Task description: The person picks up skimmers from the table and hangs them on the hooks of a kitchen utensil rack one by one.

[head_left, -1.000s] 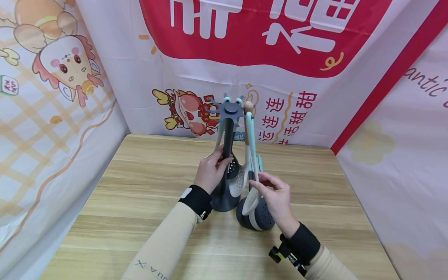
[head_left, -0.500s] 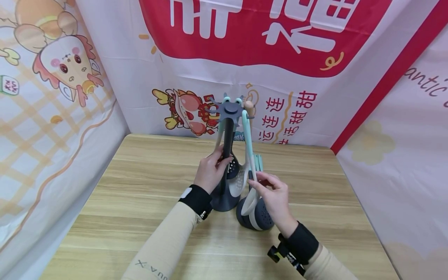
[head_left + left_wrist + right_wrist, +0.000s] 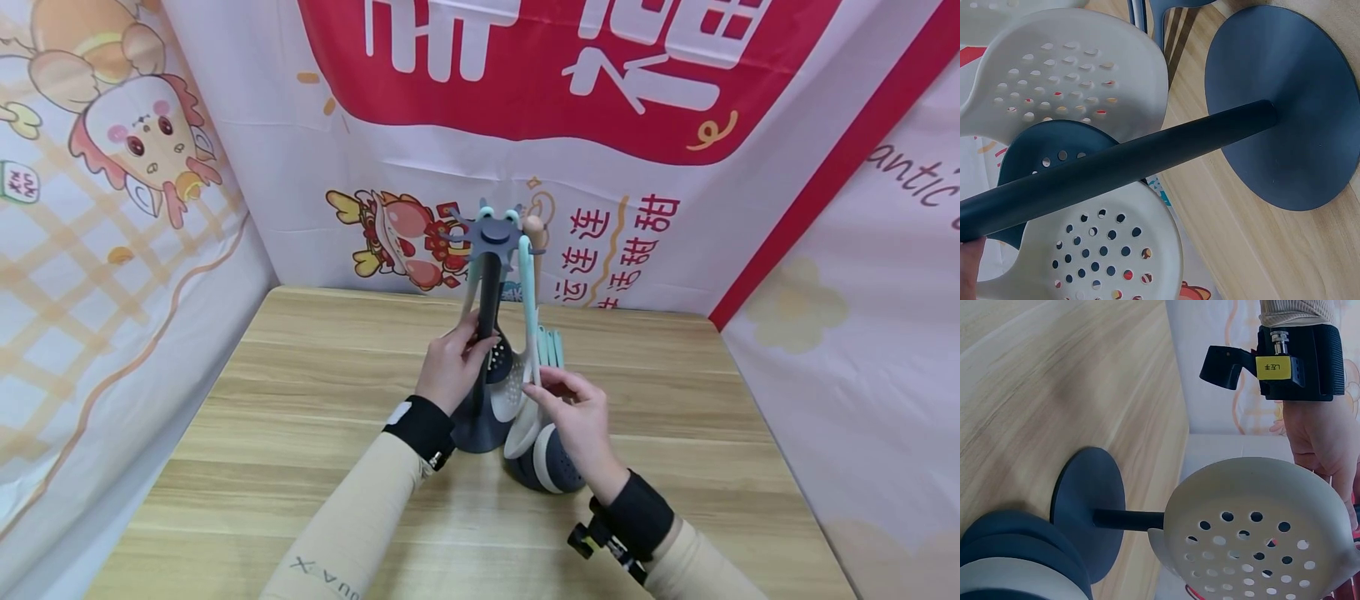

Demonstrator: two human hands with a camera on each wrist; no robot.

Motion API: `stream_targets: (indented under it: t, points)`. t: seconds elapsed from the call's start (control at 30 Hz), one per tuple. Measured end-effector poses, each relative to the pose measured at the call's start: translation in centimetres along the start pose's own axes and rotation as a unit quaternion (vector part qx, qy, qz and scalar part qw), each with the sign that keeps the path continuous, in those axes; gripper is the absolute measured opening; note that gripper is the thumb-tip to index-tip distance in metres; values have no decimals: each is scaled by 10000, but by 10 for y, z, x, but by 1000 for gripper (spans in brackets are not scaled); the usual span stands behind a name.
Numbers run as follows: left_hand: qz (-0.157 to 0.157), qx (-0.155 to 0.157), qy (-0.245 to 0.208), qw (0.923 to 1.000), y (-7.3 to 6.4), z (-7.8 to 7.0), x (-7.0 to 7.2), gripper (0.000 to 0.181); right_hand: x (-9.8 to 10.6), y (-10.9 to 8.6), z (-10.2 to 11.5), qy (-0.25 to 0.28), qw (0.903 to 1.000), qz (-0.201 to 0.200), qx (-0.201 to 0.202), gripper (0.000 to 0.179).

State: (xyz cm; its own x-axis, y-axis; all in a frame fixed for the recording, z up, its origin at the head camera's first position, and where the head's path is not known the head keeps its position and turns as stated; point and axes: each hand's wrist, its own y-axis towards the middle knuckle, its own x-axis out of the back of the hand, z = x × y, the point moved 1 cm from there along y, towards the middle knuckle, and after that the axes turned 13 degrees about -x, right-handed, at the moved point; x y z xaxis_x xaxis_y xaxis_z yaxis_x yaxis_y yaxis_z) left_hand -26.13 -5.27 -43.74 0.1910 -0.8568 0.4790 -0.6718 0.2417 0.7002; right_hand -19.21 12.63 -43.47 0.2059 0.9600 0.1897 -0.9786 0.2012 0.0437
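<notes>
In the head view, a dark blue utensil stand with a round base stands mid-table, and my left hand grips its pole. My right hand pinches the white shaft of a mint-handled skimmer, whose handle top overlaps a hook at the stand's right. Its perforated white bowl fills the lower right wrist view. Around the pole hang another white skimmer, a dark slotted utensil and a wooden-handled utensil. A white perforated utensil also shows below the pole in the left wrist view.
Close to the stand's right sits a dark, white-banded container, with several mint handles rising behind it. The wooden table meets a printed cloth backdrop at the back and cloth at both sides.
My right hand and the held skimmer have shifted left, the handle top moving over to the stand's hook. My left hand stays on the pole.
</notes>
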Motion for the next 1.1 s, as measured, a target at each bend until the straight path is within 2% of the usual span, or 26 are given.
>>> stream_targets:
  t: [0.4, 0.67, 1.1]
  points:
    - [-55, 114, -180, 9998, -1, -1, -1, 28, -3, 4, -5, -42, 9993, 203, -298, 24]
    - [-135, 57, -158, 9998, -1, 0, -2, 28, -3, 5, -12, -200, 9992, 348, -38, 23]
    - [-206, -20, -241, 9995, -1, 0, -2, 27, -8, 0, -24, -57, 9996, 277, 29, 24]
